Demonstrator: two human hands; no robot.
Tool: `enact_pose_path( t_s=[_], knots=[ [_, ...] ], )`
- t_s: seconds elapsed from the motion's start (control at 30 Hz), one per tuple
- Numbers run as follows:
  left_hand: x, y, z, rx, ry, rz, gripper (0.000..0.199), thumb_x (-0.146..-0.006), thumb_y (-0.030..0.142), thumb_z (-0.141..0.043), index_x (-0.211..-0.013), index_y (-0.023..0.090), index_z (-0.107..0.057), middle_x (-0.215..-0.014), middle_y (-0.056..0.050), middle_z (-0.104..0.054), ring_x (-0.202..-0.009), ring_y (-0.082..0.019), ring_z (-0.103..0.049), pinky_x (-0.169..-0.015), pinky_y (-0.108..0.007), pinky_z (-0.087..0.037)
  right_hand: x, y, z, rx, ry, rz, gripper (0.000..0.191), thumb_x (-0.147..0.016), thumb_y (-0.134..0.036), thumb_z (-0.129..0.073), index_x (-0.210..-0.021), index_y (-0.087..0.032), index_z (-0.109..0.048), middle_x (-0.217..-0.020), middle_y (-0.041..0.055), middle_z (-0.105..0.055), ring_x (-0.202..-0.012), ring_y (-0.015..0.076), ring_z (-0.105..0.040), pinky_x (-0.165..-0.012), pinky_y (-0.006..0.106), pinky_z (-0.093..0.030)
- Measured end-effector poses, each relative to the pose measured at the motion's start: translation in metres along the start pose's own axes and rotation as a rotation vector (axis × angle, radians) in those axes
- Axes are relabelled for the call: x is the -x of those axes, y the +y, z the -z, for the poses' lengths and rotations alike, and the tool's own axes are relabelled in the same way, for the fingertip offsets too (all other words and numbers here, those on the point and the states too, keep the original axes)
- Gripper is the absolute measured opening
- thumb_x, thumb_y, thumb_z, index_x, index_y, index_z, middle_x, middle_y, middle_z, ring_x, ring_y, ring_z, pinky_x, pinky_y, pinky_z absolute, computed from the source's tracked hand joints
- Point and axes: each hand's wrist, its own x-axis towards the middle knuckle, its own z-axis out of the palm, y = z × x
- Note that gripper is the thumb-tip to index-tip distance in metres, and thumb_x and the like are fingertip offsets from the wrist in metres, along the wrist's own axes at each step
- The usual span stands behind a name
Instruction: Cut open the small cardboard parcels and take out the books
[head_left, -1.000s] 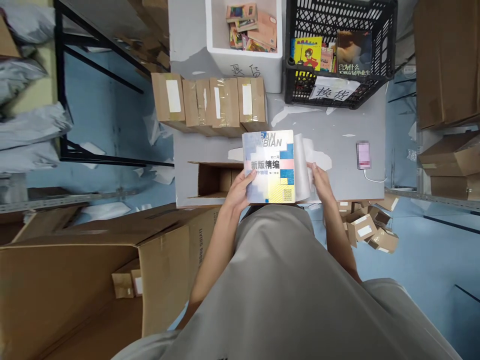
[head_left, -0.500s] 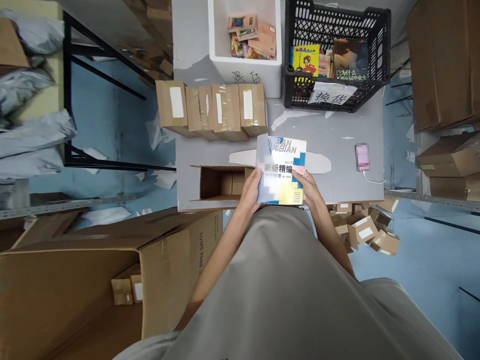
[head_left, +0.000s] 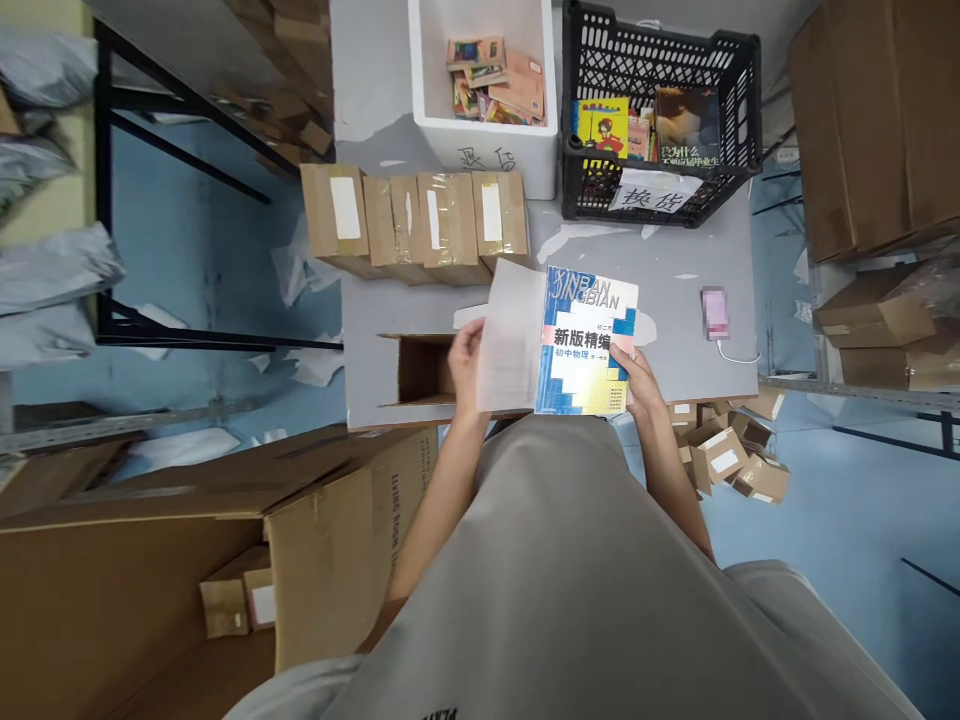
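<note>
A textbook [head_left: 566,376] with a blue, white and yellow cover is held over the table's front edge. My right hand [head_left: 643,382] grips its right edge, thumb on the front cover. On the other side, my left hand [head_left: 466,368] has its fingers curled at the left edge of a translucent sheet [head_left: 511,335], partly hidden by it. This sheet stands away from the cover to the left, like an opened flap. Just left of my left hand, an open cardboard box [head_left: 420,368] sits on the table.
Several taped cartons [head_left: 451,225] stand in a row behind the book. Farther back are a white bin [head_left: 536,165] and a black crate [head_left: 589,205], both with books inside. A phone [head_left: 715,313] on a cable lies right. A large open carton [head_left: 330,570] stands lower left.
The translucent sheet has swung off the cover to the left with my left hand. The book in my right hand has shifted slightly right, and its cover now shows plainly.
</note>
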Motion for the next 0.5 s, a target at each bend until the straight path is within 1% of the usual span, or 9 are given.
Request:
enact_pose_path(
  t_s=[0.07,0.1,0.13,0.17,0.2,0.27,0.37,0.43,0.5],
  knots=[
    [-0.003,0.016,0.012,0.04,0.179,-0.078,0.035,-0.099,0.051,-0.083,-0.119,0.024,-0.072,-0.121,-0.005,-0.08,-0.098,-0.014,-0.076,-0.087,-0.025,-0.062,0.001,-0.002,0.002,0.002,0.022,0.013,0.063,-0.07,-0.065,-0.105,-0.115,-0.026,-0.082,-0.116,0.0083,-0.092,-0.126,0.039,-0.085,-0.105,0.052,-0.074],
    [-0.002,0.026,0.017,0.051,0.257,-0.122,0.036,-0.099,0.051,-0.083,-0.12,0.024,-0.072,-0.123,-0.006,-0.08,-0.096,-0.013,-0.076,-0.085,-0.025,-0.062,0.002,-0.002,0.002,0.004,0.032,0.018,0.065,-0.069,-0.065,-0.106,-0.115,-0.026,-0.082,-0.116,0.0085,-0.092,-0.125,0.0393,-0.085,-0.104,0.052,-0.074],
    [0.0,0.036,0.02,0.041,0.29,-0.166,0.036,-0.1,0.053,-0.082,-0.12,0.024,-0.073,-0.123,-0.007,-0.08,-0.094,-0.013,-0.077,-0.084,-0.024,-0.062,0.003,-0.003,0.003,0.008,0.04,0.023,0.066,-0.069,-0.065,-0.106,-0.115,-0.026,-0.082,-0.115,0.0086,-0.092,-0.125,0.0396,-0.085,-0.104,0.052,-0.074],
    [0.004,0.045,0.021,0.014,0.273,-0.201,0.037,-0.101,0.056,-0.081,-0.119,0.024,-0.074,-0.122,-0.007,-0.081,-0.093,-0.014,-0.077,-0.083,-0.025,-0.063,0.003,-0.004,0.004,0.012,0.047,0.027,0.067,-0.068,-0.065,-0.106,-0.116,-0.025,-0.082,-0.115,0.0087,-0.092,-0.125,0.0398,-0.085,-0.104,0.052,-0.074],
    [0.008,0.053,0.021,-0.022,0.205,-0.221,0.039,-0.102,0.059,-0.08,-0.12,0.024,-0.076,-0.123,-0.008,-0.082,-0.094,-0.015,-0.079,-0.084,-0.027,-0.064,0.004,-0.005,0.004,0.017,0.053,0.031,0.067,-0.068,-0.066,-0.106,-0.116,-0.025,-0.082,-0.115,0.0087,-0.092,-0.125,0.0399,-0.085,-0.104,0.052,-0.074],
    [0.019,0.063,0.016,-0.087,-0.027,-0.201,0.047,-0.101,0.066,-0.082,-0.123,0.024,-0.079,-0.126,-0.011,-0.083,-0.101,-0.02,-0.082,-0.089,-0.033,-0.067,0.005,-0.006,0.004,0.03,0.061,0.035,0.068,-0.068,-0.066,-0.106,-0.116,-0.025,-0.081,-0.116,0.0086,-0.092,-0.124,0.0398,-0.086,-0.105,0.052,-0.074],
    [0.034,0.063,-0.001,-0.139,-0.396,-0.058,0.067,-0.092,0.078,-0.086,-0.129,0.022,-0.082,-0.132,-0.015,-0.085,-0.119,-0.03,-0.082,-0.106,-0.045,-0.068,0.006,-0.008,-0.002,0.053,0.045,0.027,0.069,-0.068,-0.068,-0.105,-0.116,-0.025,-0.081,-0.115,0.009,-0.092,-0.124,0.0399,-0.085,-0.106,0.053,-0.073],
    [0.042,0.056,-0.012,-0.141,-0.518,0.076,0.076,-0.084,0.083,-0.09,-0.124,0.018,-0.085,-0.131,-0.017,-0.086,-0.122,-0.036,-0.081,-0.108,-0.05,-0.067,0.007,-0.008,-0.008,0.07,0.014,0.016,0.069,-0.068,-0.071,-0.104,-0.115,-0.025,-0.081,-0.114,0.0094,-0.092,-0.125,0.0399,-0.085,-0.106,0.053,-0.073],
    [0.047,0.051,-0.019,-0.104,-0.517,0.216,0.075,-0.076,0.08,-0.098,-0.114,0.016,-0.087,-0.122,-0.016,-0.088,-0.112,-0.039,-0.083,-0.098,-0.049,-0.069,0.007,-0.009,-0.014,0.08,-0.015,0.003,0.071,-0.071,-0.078,-0.1,-0.114,-0.025,-0.082,-0.115,0.0103,-0.092,-0.128,0.0397,-0.084,-0.107,0.052,-0.072]
  ],
)
